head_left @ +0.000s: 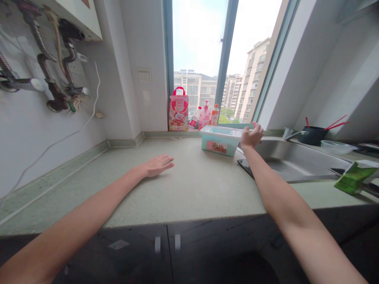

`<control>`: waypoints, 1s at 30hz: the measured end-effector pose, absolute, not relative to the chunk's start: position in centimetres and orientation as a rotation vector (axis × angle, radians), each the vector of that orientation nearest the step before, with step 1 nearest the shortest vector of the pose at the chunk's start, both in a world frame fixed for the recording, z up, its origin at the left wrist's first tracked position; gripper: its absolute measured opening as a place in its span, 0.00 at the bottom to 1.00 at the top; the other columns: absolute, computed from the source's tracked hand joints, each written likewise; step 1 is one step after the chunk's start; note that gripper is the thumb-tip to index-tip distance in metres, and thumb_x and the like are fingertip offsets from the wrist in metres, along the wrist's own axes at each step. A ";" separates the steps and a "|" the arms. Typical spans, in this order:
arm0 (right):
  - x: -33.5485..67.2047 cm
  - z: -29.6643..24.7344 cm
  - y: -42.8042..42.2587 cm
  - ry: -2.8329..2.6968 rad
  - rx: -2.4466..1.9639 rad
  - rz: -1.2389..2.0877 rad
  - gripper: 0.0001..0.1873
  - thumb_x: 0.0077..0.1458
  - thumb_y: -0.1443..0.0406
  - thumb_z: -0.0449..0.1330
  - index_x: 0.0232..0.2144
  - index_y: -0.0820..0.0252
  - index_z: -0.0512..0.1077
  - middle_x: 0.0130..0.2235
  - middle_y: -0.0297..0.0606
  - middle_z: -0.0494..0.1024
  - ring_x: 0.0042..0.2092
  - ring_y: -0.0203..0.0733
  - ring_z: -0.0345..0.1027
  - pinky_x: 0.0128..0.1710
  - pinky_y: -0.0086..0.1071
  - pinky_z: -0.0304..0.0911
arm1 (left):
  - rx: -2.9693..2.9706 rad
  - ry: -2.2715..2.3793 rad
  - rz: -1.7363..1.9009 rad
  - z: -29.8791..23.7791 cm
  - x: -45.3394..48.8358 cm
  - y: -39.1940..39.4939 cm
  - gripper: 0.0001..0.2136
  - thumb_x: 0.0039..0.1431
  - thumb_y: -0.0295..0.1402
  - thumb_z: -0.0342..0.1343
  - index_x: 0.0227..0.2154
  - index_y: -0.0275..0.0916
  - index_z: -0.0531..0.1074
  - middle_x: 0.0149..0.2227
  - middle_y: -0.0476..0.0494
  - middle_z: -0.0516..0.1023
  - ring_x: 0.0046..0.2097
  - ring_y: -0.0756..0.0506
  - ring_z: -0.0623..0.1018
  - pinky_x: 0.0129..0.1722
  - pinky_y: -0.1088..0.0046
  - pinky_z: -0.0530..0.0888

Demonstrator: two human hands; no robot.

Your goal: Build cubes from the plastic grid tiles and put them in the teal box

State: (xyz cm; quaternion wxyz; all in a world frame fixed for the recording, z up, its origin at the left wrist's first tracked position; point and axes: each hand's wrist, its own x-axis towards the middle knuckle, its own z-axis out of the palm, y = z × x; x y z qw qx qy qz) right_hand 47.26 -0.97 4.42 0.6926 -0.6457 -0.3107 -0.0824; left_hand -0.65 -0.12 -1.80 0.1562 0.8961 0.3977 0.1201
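Observation:
My left hand (158,165) lies palm down on the countertop (189,189), its fingers stretched out and nothing in them. At the right end of a teal plastic storage box (213,145) is my right hand (251,136), thumb and fingers apart and partly bent. It appears to touch the box's end, though the contact side is hidden. The box has a translucent white lid (222,130) and a picture label on its front. A flat dark object (245,167) lies between the box and the sink, partly behind my right forearm.
A steel sink (296,159) with a faucet (293,136) is on the right. Beyond it stand a black pot (312,136) and a clear bowl (337,146); a green packet (353,177) lies nearer. A pink bag (179,114) and several bottles line the windowsill. Pipes (44,67) hang upper left.

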 end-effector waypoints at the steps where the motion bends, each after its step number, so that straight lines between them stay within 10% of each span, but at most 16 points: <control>1: 46.5 4.8 -1.3 -0.829 -1.417 -0.333 0.24 0.60 0.67 0.54 0.58 0.54 0.69 0.65 0.50 0.67 0.69 0.59 0.56 0.65 0.57 0.59 | 2.564 1.141 0.338 -1.7 -0.6 -0.2 0.43 0.65 0.69 0.43 0.71 0.44 0.66 0.76 0.34 0.56 0.77 0.31 0.54 0.74 0.49 0.48; 11: 31.3 0.3 -1.8 -2.436 -0.952 -0.309 0.26 0.67 0.57 0.59 0.65 0.52 0.71 0.65 0.47 0.73 0.67 0.58 0.63 0.71 0.56 0.49 | 2.704 1.191 0.154 -1.0 -0.4 -1.0 0.45 0.68 0.68 0.36 0.75 0.39 0.58 0.77 0.31 0.52 0.77 0.34 0.53 0.74 0.53 0.49; 30: 28.7 -3.7 -0.2 -2.499 -1.064 0.127 0.29 0.68 0.48 0.56 0.61 0.56 0.76 0.65 0.50 0.75 0.66 0.57 0.69 0.68 0.50 0.61 | 2.707 1.256 0.110 -0.6 0.2 -2.4 0.45 0.65 0.68 0.42 0.75 0.43 0.58 0.77 0.35 0.54 0.77 0.33 0.55 0.74 0.54 0.53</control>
